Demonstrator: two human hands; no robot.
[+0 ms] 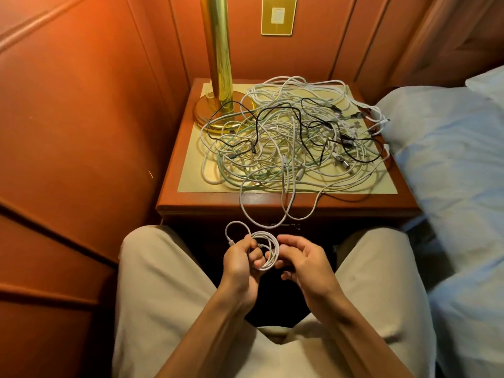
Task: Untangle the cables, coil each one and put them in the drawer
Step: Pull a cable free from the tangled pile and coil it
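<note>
Below the worktop [286, 199] edge, a coiled white cable [268, 251] is gripped by the left hand [240, 257] and pinched by the right hand [302, 257]; judged next: securing its free end, while the tangle [289, 137] remains unsorted.

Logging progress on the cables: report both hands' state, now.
Left hand: gripping the white cable coil.
Right hand: fingers curled, fingertips pinching the coil's right edge.
</note>
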